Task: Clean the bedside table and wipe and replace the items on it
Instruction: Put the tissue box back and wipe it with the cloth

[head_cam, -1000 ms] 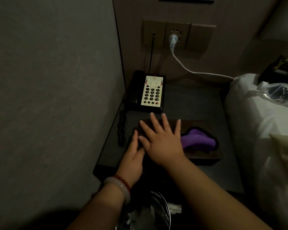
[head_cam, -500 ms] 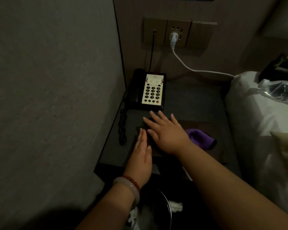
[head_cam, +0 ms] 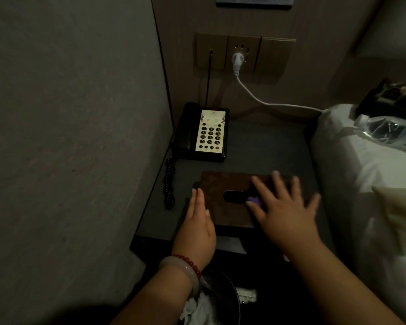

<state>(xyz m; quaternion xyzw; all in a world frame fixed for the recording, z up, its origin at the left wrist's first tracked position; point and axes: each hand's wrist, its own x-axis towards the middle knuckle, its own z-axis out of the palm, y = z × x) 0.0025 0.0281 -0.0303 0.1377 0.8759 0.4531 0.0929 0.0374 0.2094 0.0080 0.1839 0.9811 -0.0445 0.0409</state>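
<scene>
The right hand lies flat with its fingers spread and straight, gripping nothing, on the right half of the tissue box. It is blurred, so its fingertips are hard to make out. A small piece of the purple cloth shows between thumb and forefinger, and the rest is hidden under the palm. The left hand is also flat, fingers straight and together, set edge-on against the left end of the box, with two bracelets on the wrist.

The brown box sits near the front edge of the bedside table. Its long axis runs left to right, parallel to that edge, and the dark oval slot in its top runs the same way. Its right end and front right corner are covered by the right hand.

The telephone stands at the back left corner, its long axis running front to back and the pale keypad facing up. Its coiled cord trails along the left edge.

Past the front edge, low in view, a waste bin holding white paper is partly hidden by the forearms. A white plug sits in the wall socket above the table. To the right is the bed, with a water bottle lying on it, cut off at the frame's edge.
</scene>
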